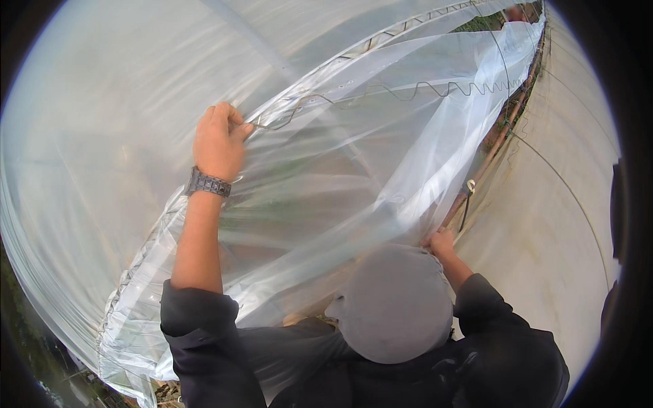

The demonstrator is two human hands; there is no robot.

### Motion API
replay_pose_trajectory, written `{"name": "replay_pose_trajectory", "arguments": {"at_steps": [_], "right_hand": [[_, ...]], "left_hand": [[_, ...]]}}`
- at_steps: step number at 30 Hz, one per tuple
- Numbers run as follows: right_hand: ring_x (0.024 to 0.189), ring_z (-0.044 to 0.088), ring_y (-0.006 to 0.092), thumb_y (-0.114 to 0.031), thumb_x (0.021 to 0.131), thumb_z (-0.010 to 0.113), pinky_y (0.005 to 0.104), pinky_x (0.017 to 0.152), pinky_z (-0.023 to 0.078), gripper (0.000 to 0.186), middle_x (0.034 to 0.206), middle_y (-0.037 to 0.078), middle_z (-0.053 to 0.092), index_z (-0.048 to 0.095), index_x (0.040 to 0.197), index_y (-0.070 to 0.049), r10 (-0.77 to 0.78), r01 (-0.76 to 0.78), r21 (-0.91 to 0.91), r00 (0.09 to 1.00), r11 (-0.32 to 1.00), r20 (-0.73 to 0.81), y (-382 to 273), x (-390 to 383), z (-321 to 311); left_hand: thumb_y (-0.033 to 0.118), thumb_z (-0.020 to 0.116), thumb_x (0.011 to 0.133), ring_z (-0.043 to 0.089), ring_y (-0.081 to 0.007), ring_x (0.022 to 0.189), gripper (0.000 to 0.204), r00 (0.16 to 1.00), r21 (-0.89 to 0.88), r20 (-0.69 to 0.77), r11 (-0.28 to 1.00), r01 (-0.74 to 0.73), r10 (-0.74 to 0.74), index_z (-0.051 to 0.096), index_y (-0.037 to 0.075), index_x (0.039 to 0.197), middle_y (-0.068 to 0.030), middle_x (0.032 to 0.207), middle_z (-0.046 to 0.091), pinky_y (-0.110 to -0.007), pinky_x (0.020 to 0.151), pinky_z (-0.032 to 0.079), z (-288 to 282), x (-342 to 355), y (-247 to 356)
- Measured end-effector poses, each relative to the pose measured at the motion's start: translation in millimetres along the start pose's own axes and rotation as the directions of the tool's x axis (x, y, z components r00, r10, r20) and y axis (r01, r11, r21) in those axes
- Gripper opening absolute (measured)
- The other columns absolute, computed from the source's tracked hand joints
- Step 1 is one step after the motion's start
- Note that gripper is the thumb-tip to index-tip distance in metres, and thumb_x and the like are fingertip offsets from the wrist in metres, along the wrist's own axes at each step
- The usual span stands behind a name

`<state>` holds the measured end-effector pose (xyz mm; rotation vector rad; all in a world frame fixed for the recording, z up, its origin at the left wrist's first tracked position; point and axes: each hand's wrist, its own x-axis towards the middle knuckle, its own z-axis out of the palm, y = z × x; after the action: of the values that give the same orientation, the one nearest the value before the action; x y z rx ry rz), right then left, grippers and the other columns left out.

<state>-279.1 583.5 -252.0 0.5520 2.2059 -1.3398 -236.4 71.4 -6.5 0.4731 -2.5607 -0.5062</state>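
Observation:
My left hand (220, 139), with a dark link watch at the wrist, pinches a zigzag wiggle wire (299, 105) between thumb and fingers. From there the wire runs right in loose waves over clear plastic film (320, 177). Along the film's curved upper edge lies a narrow metal channel (360, 47) with zigzag wire seated in it. My right hand (442, 243), lower and to the right, is closed near the film's gathered right edge and a rusty brown pipe (500, 146). What it grips is hidden. A rounded grey cap (398, 306) shows between my arms.
More plastic sheeting (102, 122) curves over the left side, and a dull pale sheet (544, 224) slopes away at right. A thin cord (561, 177) crosses that sheet. A small pale hook (470, 185) hangs by the pipe. Greenery and ground show at lower left.

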Motion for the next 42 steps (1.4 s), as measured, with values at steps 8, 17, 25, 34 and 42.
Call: {"name": "replay_pose_trajectory", "arguments": {"at_steps": [8,17,25,34,42], "right_hand": [[0.087,0.074,0.0365,-0.035,0.08,0.076,0.0448,0.077,0.058,0.037,0.088,0.02,0.075,0.076,0.097,-0.002,-0.008,0.163,-0.84,0.983,0.517,0.185,-68,1,-22],[0.085,0.07,0.0322,-0.019,0.09,0.07,0.0417,0.075,0.053,0.016,0.091,0.011,0.074,0.072,0.102,-0.009,-0.827,0.671,-0.531,0.553,0.517,-0.106,-324,49,-60],[0.105,0.067,0.0348,0.002,0.082,0.064,0.0444,0.086,0.053,0.044,0.127,0.013,0.064,0.061,0.124,-0.009,-0.942,0.728,-0.669,0.311,0.149,0.129,-469,160,-24],[0.058,0.066,0.0204,-0.002,0.077,0.075,0.0377,0.055,0.052,0.028,0.097,0.014,0.071,0.067,0.105,-0.001,-0.682,0.809,-0.387,0.584,0.443,0.44,-491,219,-39],[0.053,0.056,0.0149,-0.01,0.076,0.079,0.035,0.054,0.045,0.017,0.067,0.005,0.062,0.064,0.08,-0.001,-0.797,0.886,-0.311,0.45,0.343,0.404,-539,246,-35]], "left_hand": [[0.004,0.08,0.08,0.055,-0.0264,0.077,0.024,0.997,-0.047,0.063,0.997,0.057,-0.054,0.057,0.006,0.088,-0.0086,0.084,0.057,-0.041,0.07,0.046,-3,1,4],[0.002,0.079,0.078,0.055,-0.029,0.079,0.025,0.998,-0.009,0.055,1.0,0.026,-0.026,0.056,0.005,0.087,-0.0094,0.084,0.058,-0.042,0.072,0.045,-2,1,3],[0.001,0.08,0.077,0.055,-0.0273,0.077,0.026,0.999,-0.034,0.036,0.999,0.024,-0.023,0.056,0.006,0.087,-0.0072,0.083,0.056,-0.041,0.07,0.046,-4,-1,6],[-0.001,0.079,0.077,0.054,-0.0259,0.076,0.025,0.999,-0.001,0.043,1.0,0.026,-0.026,0.057,0.004,0.088,-0.0085,0.084,0.055,-0.038,0.07,0.046,-7,2,13],[0.001,0.08,0.078,0.056,-0.0254,0.078,0.026,0.989,-0.07,0.082,0.989,0.131,-0.125,0.057,0.004,0.09,-0.0082,0.085,0.055,-0.038,0.07,0.047,-7,-2,12]]}}
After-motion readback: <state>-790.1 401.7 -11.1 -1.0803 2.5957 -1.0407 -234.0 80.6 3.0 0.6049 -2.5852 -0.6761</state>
